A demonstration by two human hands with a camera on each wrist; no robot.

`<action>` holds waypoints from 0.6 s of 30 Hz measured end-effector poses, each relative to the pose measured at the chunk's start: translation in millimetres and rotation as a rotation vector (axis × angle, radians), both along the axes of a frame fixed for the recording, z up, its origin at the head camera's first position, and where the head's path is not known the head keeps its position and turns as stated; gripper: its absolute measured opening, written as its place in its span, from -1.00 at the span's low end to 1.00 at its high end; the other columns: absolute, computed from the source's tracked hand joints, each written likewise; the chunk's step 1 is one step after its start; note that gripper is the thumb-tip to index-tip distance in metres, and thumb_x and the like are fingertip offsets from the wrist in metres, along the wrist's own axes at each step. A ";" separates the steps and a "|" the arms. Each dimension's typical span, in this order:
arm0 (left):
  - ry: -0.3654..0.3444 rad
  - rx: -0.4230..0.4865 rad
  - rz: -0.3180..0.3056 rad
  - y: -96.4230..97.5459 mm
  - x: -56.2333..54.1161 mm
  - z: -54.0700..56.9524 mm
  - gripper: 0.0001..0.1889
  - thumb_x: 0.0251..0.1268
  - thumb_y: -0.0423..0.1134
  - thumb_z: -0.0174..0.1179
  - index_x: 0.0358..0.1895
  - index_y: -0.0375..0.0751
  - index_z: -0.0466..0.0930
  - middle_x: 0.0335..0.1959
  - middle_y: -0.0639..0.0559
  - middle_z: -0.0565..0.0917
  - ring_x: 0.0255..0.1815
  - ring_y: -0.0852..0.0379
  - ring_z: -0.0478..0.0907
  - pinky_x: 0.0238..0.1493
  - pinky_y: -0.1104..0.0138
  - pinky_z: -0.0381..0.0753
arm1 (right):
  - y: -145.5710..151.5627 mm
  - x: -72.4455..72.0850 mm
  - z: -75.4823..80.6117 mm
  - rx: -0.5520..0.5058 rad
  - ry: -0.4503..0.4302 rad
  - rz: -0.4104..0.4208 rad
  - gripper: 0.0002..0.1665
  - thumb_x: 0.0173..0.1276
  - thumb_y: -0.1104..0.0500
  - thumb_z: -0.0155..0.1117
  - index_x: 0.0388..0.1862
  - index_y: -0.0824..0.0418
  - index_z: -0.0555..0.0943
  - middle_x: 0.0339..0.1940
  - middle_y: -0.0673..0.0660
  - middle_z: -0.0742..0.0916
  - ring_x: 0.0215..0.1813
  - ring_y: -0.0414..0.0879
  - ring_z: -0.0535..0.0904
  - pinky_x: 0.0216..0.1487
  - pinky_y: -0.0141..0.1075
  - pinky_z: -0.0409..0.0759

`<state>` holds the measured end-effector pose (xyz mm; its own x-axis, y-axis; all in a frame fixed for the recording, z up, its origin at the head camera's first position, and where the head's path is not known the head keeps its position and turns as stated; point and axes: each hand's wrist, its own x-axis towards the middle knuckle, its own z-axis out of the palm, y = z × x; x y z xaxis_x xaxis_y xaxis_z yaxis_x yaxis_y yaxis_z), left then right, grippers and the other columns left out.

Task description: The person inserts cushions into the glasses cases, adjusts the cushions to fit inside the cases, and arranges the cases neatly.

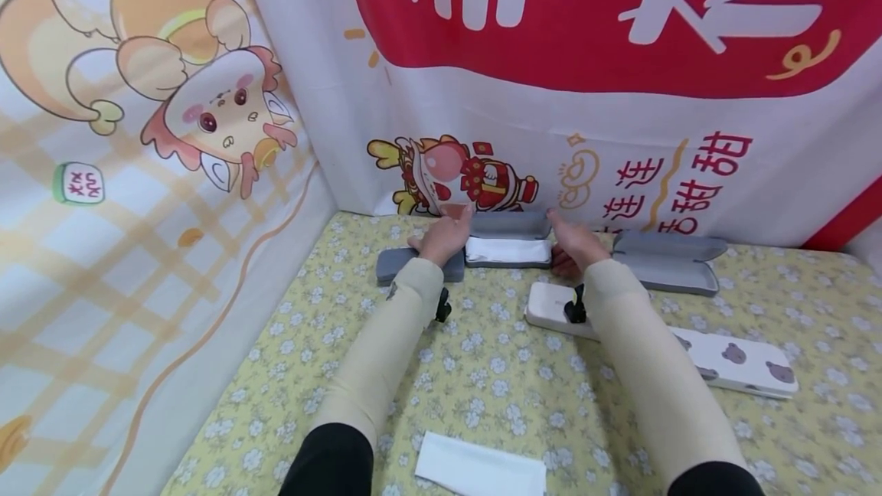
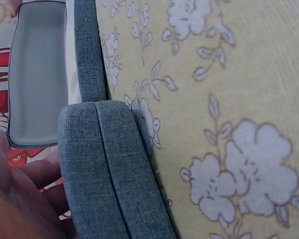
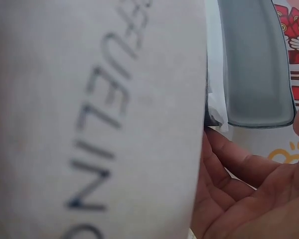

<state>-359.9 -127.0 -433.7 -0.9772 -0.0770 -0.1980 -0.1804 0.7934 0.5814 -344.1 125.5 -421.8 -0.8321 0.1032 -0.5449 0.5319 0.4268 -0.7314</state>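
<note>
A grey glasses case (image 1: 508,225) stands with its lid raised, a folded white cloth (image 1: 506,250) lying in its base. My left hand (image 1: 444,239) is at its left end, the thumb near the lid's edge. Under that hand lies a closed blue-grey fabric case (image 1: 394,263); in the left wrist view, this closed case (image 2: 109,164) partly hides the fingers. At the right end, my right hand (image 1: 577,242) has loosely bent fingers touching the base corner. Its thumb stands apart from them, close to the lid (image 3: 259,59) in the right wrist view.
Another open grey case (image 1: 668,262) stands to the right. A white case (image 1: 551,305) and a bear-print case (image 1: 737,358) lie nearer, partly behind the right forearm. A white cloth (image 1: 478,465) lies at the front. Printed curtains (image 1: 441,113) hang behind the flowered tabletop (image 1: 475,373).
</note>
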 end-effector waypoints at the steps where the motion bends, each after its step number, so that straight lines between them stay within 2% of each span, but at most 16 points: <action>1: -0.007 0.005 -0.003 -0.5 -0.7 -0.8 -0.08 0.41 0.52 -0.52 0.34 -0.05 0.55 0.43 -0.06 0.44 0.46 -0.25 0.26 0.32 -0.46 -0.37 | -0.3 0.1 -0.2 -0.008 -0.002 -0.008 0.11 0.40 -0.58 -0.29 0.21 0.41 0.47 0.02 0.36 0.63 -0.16 0.13 0.66 -0.17 -0.13 0.68; 5: -0.030 0.039 -0.021 -5.0 -2.5 -2.2 -0.10 0.40 0.52 -0.47 0.47 0.00 0.42 0.51 -0.02 0.32 0.52 -0.22 0.16 0.31 -0.45 -0.41 | -1.6 -0.5 -1.0 -0.060 -0.003 -0.027 0.03 0.43 -0.51 -0.22 0.24 0.42 0.43 0.03 0.36 0.61 -0.19 0.11 0.66 -0.15 -0.12 0.70; 9: -0.055 0.072 -0.044 -8.5 -3.4 -2.6 -0.15 0.44 0.46 -0.45 0.50 -0.02 0.36 0.53 -0.02 0.29 0.54 -0.20 0.10 0.31 -0.44 -0.46 | -1.0 -1.4 -1.5 -0.109 -0.004 -0.033 -0.06 0.44 -0.40 -0.16 0.28 0.43 0.41 0.03 0.36 0.59 -0.28 0.07 0.67 -0.18 -0.14 0.72; 15: -0.123 0.106 -0.138 -12.4 -2.4 3.9 -0.23 0.49 0.39 -0.50 0.54 0.10 0.30 0.60 0.06 0.16 0.60 -0.15 -0.03 0.29 -0.44 -0.55 | 1.2 -0.5 2.7 -0.151 -0.008 -0.030 -0.15 0.41 -0.25 -0.12 0.37 0.40 0.34 0.08 0.36 0.56 -0.27 0.06 0.65 -0.12 -0.15 0.71; 18: -0.140 0.103 -0.165 -12.6 -2.8 6.5 -0.27 0.50 0.36 -0.48 0.55 0.14 0.26 0.61 0.08 0.11 0.60 -0.14 -0.04 0.29 -0.44 -0.57 | 3.0 -0.2 1.9 -0.160 -0.016 -0.032 -0.18 0.41 -0.22 -0.13 0.37 0.40 0.35 0.09 0.34 0.56 -0.24 0.05 0.65 -0.08 -0.15 0.70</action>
